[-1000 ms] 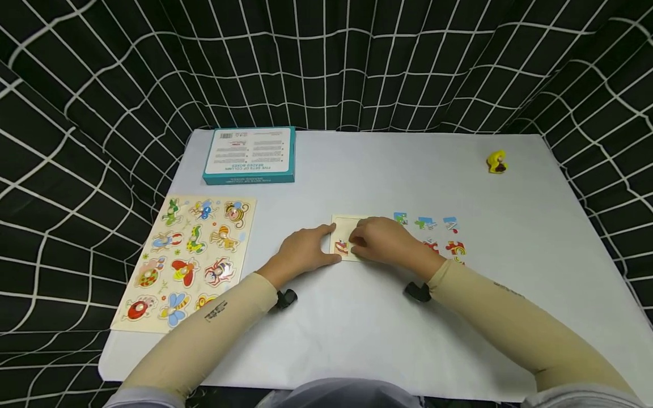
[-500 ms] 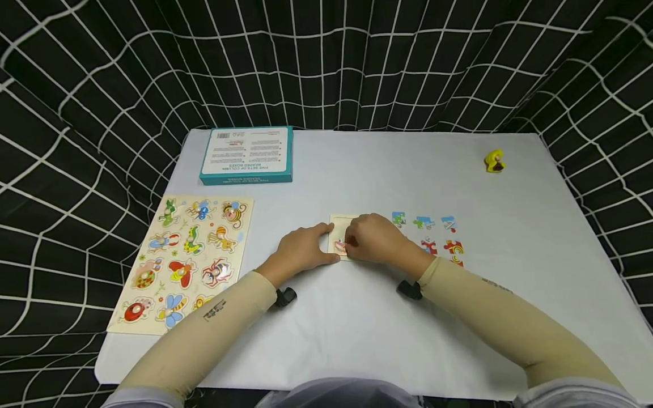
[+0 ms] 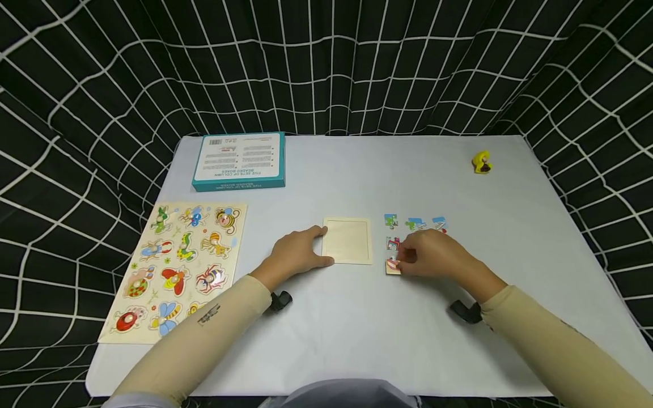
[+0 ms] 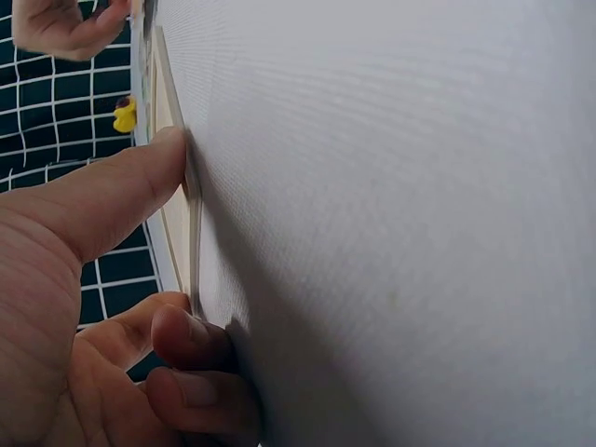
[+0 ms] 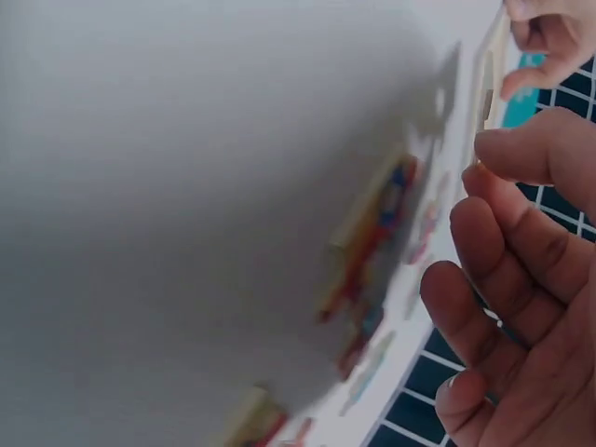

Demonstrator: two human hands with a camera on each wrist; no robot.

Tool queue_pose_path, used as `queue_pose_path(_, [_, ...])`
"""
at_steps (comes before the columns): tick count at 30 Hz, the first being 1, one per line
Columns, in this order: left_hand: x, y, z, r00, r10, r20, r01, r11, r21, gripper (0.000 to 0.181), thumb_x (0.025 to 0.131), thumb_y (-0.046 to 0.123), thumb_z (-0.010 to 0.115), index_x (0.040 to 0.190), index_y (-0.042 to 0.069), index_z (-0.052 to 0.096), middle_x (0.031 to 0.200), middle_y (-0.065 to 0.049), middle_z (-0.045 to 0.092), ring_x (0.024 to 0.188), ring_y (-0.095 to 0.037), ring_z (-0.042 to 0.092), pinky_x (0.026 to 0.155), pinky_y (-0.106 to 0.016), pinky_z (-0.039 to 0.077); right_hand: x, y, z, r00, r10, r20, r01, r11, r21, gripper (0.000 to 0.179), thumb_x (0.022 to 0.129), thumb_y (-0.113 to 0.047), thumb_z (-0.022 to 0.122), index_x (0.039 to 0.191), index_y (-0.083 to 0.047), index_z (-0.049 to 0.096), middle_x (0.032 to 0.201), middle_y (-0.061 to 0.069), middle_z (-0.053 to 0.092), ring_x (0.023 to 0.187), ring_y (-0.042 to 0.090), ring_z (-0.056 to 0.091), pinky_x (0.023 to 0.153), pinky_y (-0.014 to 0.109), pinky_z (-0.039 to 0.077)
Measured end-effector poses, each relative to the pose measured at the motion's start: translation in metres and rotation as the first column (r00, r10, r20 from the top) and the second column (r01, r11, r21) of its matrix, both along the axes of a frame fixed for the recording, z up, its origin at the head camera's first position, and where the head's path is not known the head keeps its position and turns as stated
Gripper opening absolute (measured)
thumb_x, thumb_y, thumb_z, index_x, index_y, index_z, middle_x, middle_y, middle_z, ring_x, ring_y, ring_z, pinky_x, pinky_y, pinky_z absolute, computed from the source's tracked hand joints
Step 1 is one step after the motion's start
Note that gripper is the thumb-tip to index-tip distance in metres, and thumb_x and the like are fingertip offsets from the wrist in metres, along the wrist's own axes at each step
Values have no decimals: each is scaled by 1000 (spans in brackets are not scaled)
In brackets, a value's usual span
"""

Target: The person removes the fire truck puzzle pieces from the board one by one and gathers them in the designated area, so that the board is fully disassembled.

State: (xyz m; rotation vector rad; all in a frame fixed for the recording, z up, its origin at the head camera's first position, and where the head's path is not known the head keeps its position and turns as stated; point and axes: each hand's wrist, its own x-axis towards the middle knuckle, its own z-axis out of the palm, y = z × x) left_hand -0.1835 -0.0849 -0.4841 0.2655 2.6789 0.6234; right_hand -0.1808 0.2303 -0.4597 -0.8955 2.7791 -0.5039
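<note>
In the head view my left hand (image 3: 298, 250) holds a pale wooden puzzle tray (image 3: 347, 241) at its left side. The thumb touches near the lower left corner and the index finger near the upper left. The tray's recess is bare. To its right, my right hand (image 3: 433, 256) pinches a small pink-and-white puzzle piece (image 3: 393, 267) between thumb and index finger, low over the table. Just above lies another puzzle piece (image 3: 393, 243), and a blue-green puzzle piece (image 3: 390, 221) is farther back. My right hand hides other pieces from the head view; they appear blurred in the right wrist view.
A peg board (image 3: 173, 266) with insect figures lies at the left. Behind it is a teal box (image 3: 238, 161). A small yellow toy (image 3: 482, 162) sits at the back right. Black netted cloth (image 3: 326, 68) surrounds the white table (image 3: 326, 340).
My right hand has moved right, from the tray to the loose pieces, carrying the puzzle piece that was in the tray's lower left. The left hand keeps its place on the tray.
</note>
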Motion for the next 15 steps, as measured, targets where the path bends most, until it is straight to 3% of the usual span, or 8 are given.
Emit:
queue_pose_path(8, [0,-1,1,1000,8,-8,-8,1000,14,80,77,55,78,145,26,47,137,-7,57,114,-27,59,82,-43,47,5,5,-12,1000,1,-20,-1,1000,-9,17,71,-18,78,70,-27,65,67,-15,50,67,6,46,61,27,41])
queue_pose_path(15, [3,-2,0,1000,5,3,-5,1000,20,80,79,55,75,147,26,44,136,-8,57,118,-28,57,86,-45,47,5,4,-7,998,-15,58,15,1000,6,11,76,-21,78,78,-26,68,67,-14,51,65,5,47,59,27,41])
